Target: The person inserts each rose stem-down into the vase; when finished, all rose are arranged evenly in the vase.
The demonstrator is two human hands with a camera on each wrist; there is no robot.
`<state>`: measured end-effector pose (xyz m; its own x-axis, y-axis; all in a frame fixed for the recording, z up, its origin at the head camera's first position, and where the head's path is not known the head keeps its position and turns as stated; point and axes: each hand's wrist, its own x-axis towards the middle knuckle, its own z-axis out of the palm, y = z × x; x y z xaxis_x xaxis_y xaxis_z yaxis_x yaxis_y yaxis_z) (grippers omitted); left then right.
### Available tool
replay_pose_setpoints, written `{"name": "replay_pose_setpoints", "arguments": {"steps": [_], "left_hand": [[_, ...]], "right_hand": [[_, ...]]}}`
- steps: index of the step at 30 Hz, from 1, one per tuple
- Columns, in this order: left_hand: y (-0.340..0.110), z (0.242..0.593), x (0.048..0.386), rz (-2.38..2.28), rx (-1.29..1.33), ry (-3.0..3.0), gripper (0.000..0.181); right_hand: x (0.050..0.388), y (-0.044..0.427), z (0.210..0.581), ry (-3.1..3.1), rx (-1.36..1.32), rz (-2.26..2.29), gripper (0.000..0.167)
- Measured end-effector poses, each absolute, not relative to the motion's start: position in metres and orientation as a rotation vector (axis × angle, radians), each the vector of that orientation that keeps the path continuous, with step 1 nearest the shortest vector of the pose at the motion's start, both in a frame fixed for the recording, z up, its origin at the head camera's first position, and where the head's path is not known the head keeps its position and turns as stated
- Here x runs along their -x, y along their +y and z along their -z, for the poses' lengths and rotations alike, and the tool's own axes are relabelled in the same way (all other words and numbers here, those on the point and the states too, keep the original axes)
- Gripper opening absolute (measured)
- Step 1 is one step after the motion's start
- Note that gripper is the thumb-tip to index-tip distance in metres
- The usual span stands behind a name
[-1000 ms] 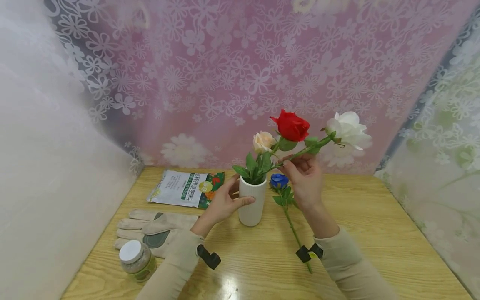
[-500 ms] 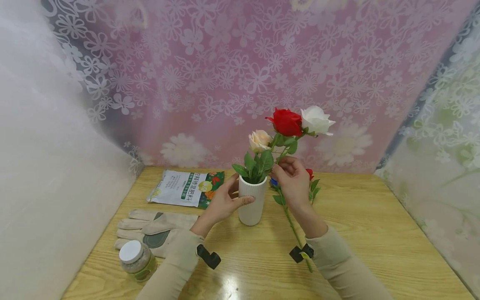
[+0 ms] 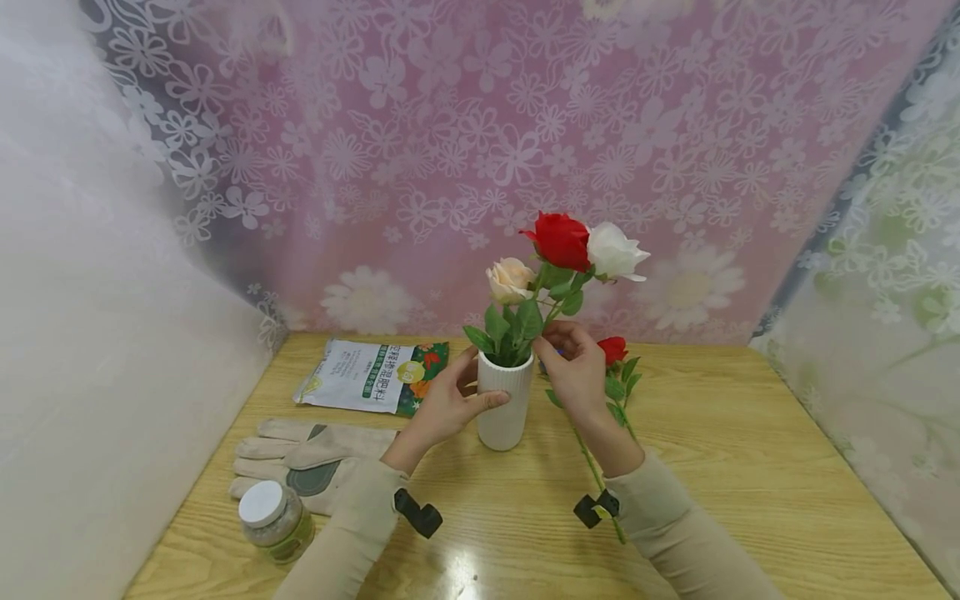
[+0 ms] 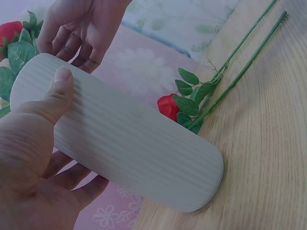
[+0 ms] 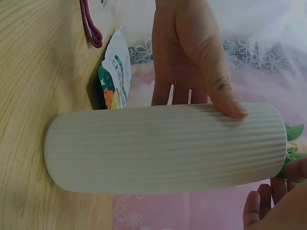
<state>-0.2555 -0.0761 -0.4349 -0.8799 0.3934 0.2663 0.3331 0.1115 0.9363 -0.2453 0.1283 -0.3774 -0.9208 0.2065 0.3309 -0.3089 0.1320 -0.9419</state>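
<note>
A ribbed white vase (image 3: 502, 417) stands upright on the table, gripped around its upper side by the left hand (image 3: 448, 402), thumb across the front. A peach rose (image 3: 511, 280) and a red rose (image 3: 561, 242) rise from it. The right hand (image 3: 579, 373) is at the right of the rim, fingers curled on the stem of a white rose (image 3: 615, 251); the stem's lower end is hidden. In the left wrist view the vase (image 4: 129, 139) has the left thumb on it, with the right hand (image 4: 84, 31) beside its mouth.
A red rose (image 3: 612, 350) and a mostly hidden blue rose (image 3: 551, 362) lie right of the vase. Left are a fertilizer packet (image 3: 367, 377), work gloves (image 3: 300, 454) and a white-lidded jar (image 3: 276, 521). A floral curtain (image 3: 450, 167) hangs behind the table.
The right hand has moved left and down to the vase rim, bringing the white rose from far right to beside the upper red rose. The left hand has stayed on the vase.
</note>
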Motion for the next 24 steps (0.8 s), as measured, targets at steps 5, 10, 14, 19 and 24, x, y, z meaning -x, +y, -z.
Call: {"name": "replay_pose_setpoints", "arguments": {"steps": [5,10,14,19,24], "left_hand": [[-0.076,0.436,0.256,-1.910,-0.776,2.328,0.087],[-0.077,0.436,0.257,-1.900,-0.760,2.337,0.089],[-0.077,0.436,0.257,-1.897,-0.743,2.320,0.090],[-0.077,0.437,0.256,-1.891,-0.728,2.311,0.090],[-0.079,0.436,0.255,-1.876,-0.716,2.326,0.092]], "right_hand": [[0.244,0.126,0.381,-2.083,-0.088,-1.783,0.016],[0.242,0.126,0.381,-2.161,-0.076,-1.755,0.018],[0.240,0.129,0.377,-2.173,-0.087,-1.755,0.019],[0.238,0.135,0.374,-2.178,-0.096,-1.675,0.018],[0.239,0.138,0.371,-2.102,-0.133,-1.696,0.014]]}}
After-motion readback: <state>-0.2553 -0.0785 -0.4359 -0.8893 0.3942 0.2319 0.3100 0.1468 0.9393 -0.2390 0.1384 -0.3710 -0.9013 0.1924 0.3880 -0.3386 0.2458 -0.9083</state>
